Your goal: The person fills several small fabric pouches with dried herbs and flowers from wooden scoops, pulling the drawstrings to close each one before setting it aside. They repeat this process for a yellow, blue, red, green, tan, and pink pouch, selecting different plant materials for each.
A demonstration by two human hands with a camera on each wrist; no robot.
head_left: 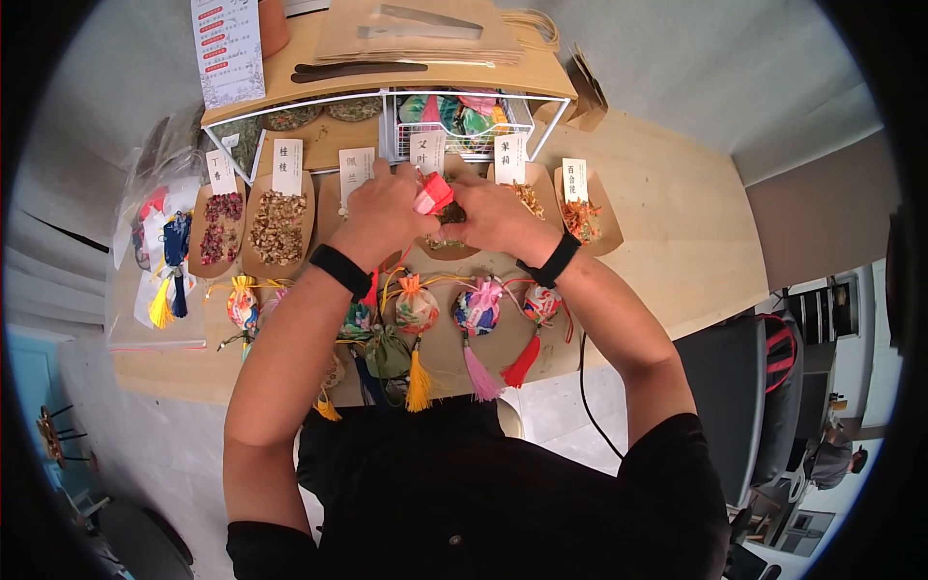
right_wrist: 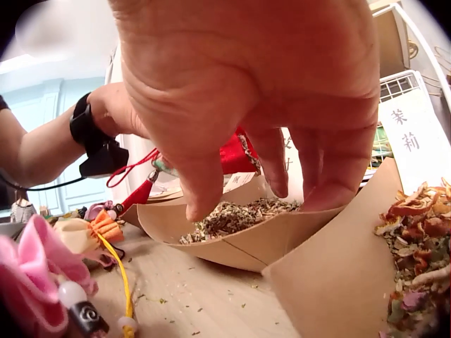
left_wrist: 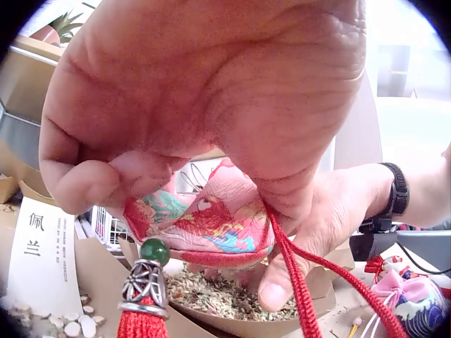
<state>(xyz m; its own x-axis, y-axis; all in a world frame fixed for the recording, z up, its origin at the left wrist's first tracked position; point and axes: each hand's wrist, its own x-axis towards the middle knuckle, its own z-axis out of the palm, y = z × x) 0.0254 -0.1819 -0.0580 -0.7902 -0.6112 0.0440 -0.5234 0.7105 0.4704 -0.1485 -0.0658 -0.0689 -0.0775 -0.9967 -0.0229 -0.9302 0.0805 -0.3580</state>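
My left hand (head_left: 382, 215) grips a small red-and-pink embroidered sachet pouch (left_wrist: 211, 229) over the tray with its fingers and thumb. From the pouch hang red cords (left_wrist: 299, 299), a green bead (left_wrist: 155, 251) and a red tassel (left_wrist: 143, 326) with a silver cap. In the right wrist view the pouch shows as red cloth behind the right thumb. My right hand (head_left: 501, 215) reaches down into a brown paper tray (right_wrist: 232, 248) of dried chopped herbs (right_wrist: 243, 217). Its thumb and fingers are spread apart, with the thumb tip close over the herbs.
More paper trays with label cards stand in a row, among them one of dried petals (head_left: 581, 222) and one of pale brown bits (head_left: 277, 229). Finished tasselled sachets (head_left: 478, 309) lie along the front edge. A wooden shelf (head_left: 541, 72) with a wire basket (head_left: 459, 145) rises behind.
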